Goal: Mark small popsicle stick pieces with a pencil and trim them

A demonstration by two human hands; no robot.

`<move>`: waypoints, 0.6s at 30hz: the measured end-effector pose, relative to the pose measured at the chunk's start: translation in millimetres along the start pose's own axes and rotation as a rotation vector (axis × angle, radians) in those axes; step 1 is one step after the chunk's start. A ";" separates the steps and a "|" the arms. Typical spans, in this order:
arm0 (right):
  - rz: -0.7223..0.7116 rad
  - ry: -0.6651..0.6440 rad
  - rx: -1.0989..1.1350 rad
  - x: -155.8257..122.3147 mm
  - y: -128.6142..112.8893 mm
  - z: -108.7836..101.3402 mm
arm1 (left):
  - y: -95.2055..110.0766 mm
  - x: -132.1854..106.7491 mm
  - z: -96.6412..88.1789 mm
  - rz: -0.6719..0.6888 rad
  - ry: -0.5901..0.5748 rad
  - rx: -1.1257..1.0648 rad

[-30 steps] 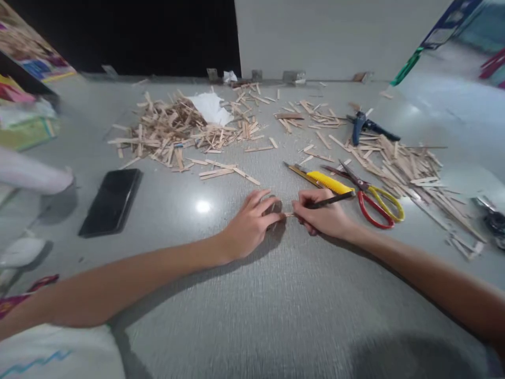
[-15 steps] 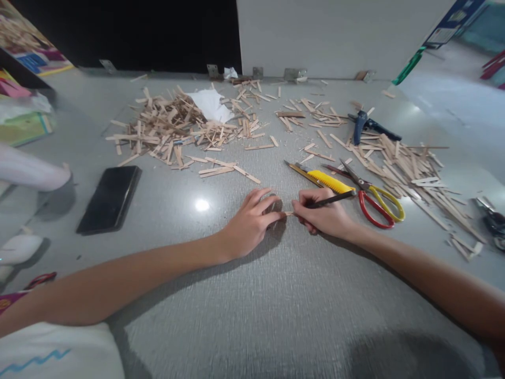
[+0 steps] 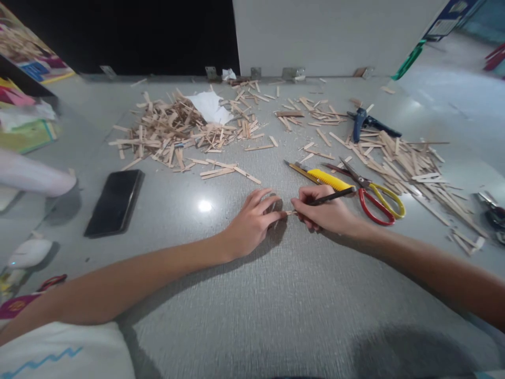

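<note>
In the head view a short piece of wooden stick [image 3: 291,212] lies between my two hands, low over the grey table. My left hand [image 3: 254,221] pinches its left end, with the other fingers curved and lifted. A dark pen [image 3: 333,196] is gripped in my right hand [image 3: 323,210]; its tip is hidden by my fingers, close to the stick piece. Just beyond my right hand lie a yellow box cutter [image 3: 329,180] and scissors [image 3: 379,200] with red and yellow handles.
A big heap of wooden sticks [image 3: 169,126] with white paper [image 3: 211,107] lies at the back left. More sticks [image 3: 410,163] are spread at the right, beside dark blue cutting pliers [image 3: 360,125]. A black phone [image 3: 114,202] rests left of my forearm.
My right hand and the pen have shifted very slightly while both hands keep their hold. The camera view has moved a little.
</note>
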State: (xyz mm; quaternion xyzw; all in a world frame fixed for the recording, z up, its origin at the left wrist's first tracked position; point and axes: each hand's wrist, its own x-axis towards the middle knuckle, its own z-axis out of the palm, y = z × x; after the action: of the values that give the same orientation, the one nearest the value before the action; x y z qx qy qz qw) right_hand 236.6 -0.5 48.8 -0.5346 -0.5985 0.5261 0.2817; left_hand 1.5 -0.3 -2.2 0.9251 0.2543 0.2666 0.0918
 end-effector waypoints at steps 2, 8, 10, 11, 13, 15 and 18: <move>-0.022 0.003 -0.006 1.5 -0.7 1.9 | 0.0 0.0 0.2 0.006 0.001 0.006; -0.048 -0.007 -0.002 6.2 0.8 6.3 | 1.7 1.2 1.3 -0.021 0.000 0.012; -0.040 -0.008 -0.005 6.0 1.3 6.0 | 2.0 1.5 0.9 -0.021 0.001 0.011; -0.039 -0.004 -0.005 5.7 1.4 5.8 | 2.1 1.5 0.6 -0.019 0.004 0.012; -0.037 0.002 -0.004 4.9 1.0 5.3 | 2.2 1.6 0.4 -0.013 0.010 0.014; -0.028 0.005 -0.009 4.2 0.1 5.1 | 2.4 1.7 0.7 -0.011 0.017 0.014; -0.019 0.006 -0.019 4.0 -1.2 4.8 | 3.0 2.0 1.8 -0.021 0.014 0.014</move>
State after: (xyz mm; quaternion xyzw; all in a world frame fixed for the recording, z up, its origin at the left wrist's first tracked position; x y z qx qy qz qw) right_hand 230.8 1.8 47.6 -0.5332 -0.6077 0.5160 0.2831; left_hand 5.3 -1.9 -1.8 0.9210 0.2667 0.2704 0.0863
